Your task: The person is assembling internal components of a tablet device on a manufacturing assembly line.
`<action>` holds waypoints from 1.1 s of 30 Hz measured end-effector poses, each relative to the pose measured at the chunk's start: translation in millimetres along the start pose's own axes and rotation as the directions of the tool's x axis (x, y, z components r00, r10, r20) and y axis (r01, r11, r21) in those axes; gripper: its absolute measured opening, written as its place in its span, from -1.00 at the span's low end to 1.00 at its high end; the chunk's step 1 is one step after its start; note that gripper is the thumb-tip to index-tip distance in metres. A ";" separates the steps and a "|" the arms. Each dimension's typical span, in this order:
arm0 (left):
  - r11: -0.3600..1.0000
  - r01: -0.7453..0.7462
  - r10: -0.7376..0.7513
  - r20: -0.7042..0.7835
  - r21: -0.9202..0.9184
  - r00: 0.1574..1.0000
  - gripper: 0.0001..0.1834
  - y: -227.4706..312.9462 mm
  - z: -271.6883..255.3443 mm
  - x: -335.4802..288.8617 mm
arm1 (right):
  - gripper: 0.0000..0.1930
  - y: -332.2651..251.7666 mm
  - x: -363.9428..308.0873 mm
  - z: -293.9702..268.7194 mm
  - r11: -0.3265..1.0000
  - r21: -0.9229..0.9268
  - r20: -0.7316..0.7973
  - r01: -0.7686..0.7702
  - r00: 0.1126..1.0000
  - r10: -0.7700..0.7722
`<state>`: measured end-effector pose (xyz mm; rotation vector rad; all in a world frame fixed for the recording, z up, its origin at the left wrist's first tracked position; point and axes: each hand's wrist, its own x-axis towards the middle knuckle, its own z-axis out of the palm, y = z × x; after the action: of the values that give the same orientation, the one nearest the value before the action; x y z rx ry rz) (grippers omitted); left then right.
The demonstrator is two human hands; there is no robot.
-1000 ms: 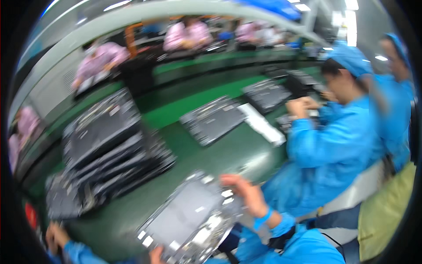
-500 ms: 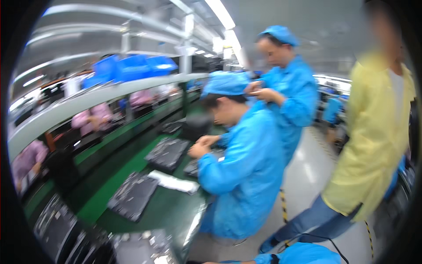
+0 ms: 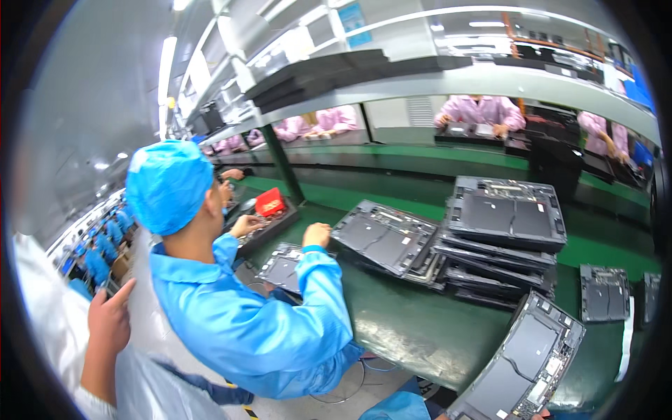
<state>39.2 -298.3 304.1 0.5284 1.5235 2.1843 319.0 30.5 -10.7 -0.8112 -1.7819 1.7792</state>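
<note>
A laptop base (image 3: 518,360) with its cover off stands tilted at the lower right, its dark battery packs and circuit board facing up. My left hand (image 3: 442,416) grips its lower left corner, mostly cut off by the frame edge; a blue sleeve (image 3: 397,407) leads to it. At the base's lower right edge, a bit of my right hand (image 3: 541,415) shows, closed on the rim. Just beyond is a tall stack of similar laptop bases (image 3: 500,241). Another opened base (image 3: 385,238) rests on more of them to its left.
A co-worker in a blue smock (image 3: 245,315) sits at left, hands over a laptop base (image 3: 283,266). A dark tray (image 3: 269,227) holds a red container (image 3: 270,203). More bases (image 3: 605,294) lie at right beside a white strip (image 3: 625,343). A person in white (image 3: 63,336) stands at far left.
My view has swung to the left along the bench. The stacked bases and the tilted laptop base in my hands now show; the yellow-coated person has left view.
</note>
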 end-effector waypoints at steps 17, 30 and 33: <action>0.834 0.518 -0.423 0.382 -0.192 0.822 -0.40 -355.8 109.8 3.0 | -0.64 18.7 42.5 -75.8 0.991 0.037 0.205 -0.128 0.972 0.118; 0.952 0.225 -0.217 0.062 -0.205 0.974 -0.52 -314.5 52.7 15.7 | -0.65 -25.4 51.0 -74.2 0.990 0.130 -0.090 0.048 0.995 -0.036; 0.981 0.126 -0.139 -0.076 -0.147 0.987 -0.44 -277.4 43.5 23.6 | -0.69 -16.8 56.8 -90.6 0.988 0.129 -0.237 0.080 0.970 -0.048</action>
<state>77.0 -165.9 58.4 0.2817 1.3902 2.2154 342.1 135.1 4.9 -0.8575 -1.5007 1.6688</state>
